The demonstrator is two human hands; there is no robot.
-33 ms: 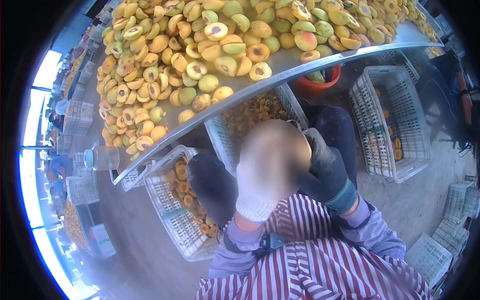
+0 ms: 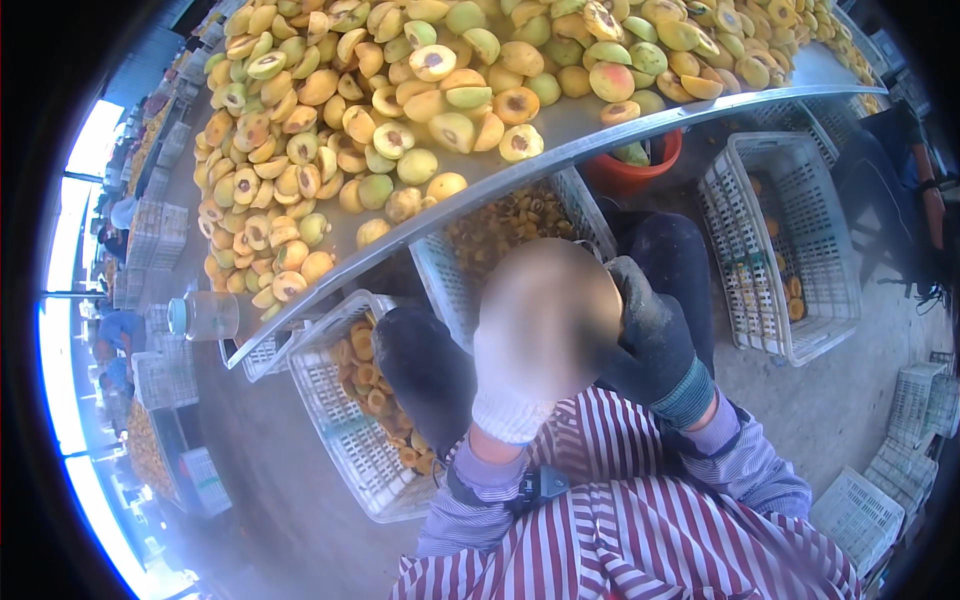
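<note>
My left hand [image 2: 518,385], in a white knitted glove, is raised over my lap. A round blurred patch covers its fingers and whatever lies between the hands. My right hand [image 2: 650,335], in a dark glove with a green cuff, curls in against the patch from the right. Its fingers look bent closed, but anything in them is hidden by the blur. Beyond both hands, halved yellow peaches [image 2: 405,140] are heaped on a metal-edged table [image 2: 560,155]. Many lie cut face up, with brown hollows or stones showing.
Below the table edge stands a white crate [image 2: 440,290] of brown-yellow pieces. Another crate [image 2: 345,440] with peach pieces is left of my knee. To the right are a red bucket [image 2: 632,172] and a crate [image 2: 790,250] holding a few pieces. A clear jar [image 2: 210,316] is at the table's left corner.
</note>
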